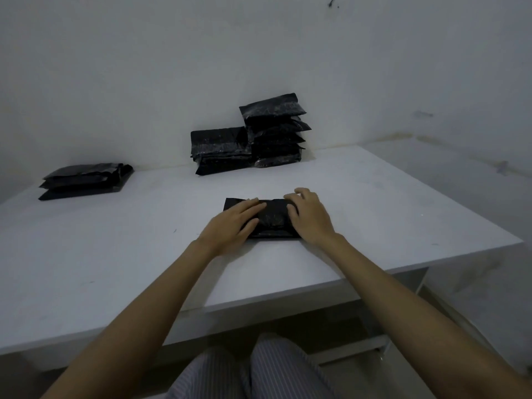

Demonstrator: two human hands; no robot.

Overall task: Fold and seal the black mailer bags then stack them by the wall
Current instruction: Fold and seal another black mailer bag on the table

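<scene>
Pressing flat on black mailer bag (272,218): both hands (270,217).

No legible text, view dim.

Bare, sleeveless forearms (161,286); the legs wear grey trousers (253,370) with fine pinstripes.

The glossy black plastic mailer bag (269,218) under the hands matches the black bag stacks by the wall (250,139) and the black pile at left (83,181) — all on a flat white table (115,254) before a white wall (144,67) — above grey pinstriped trousers (273,372).
</scene>
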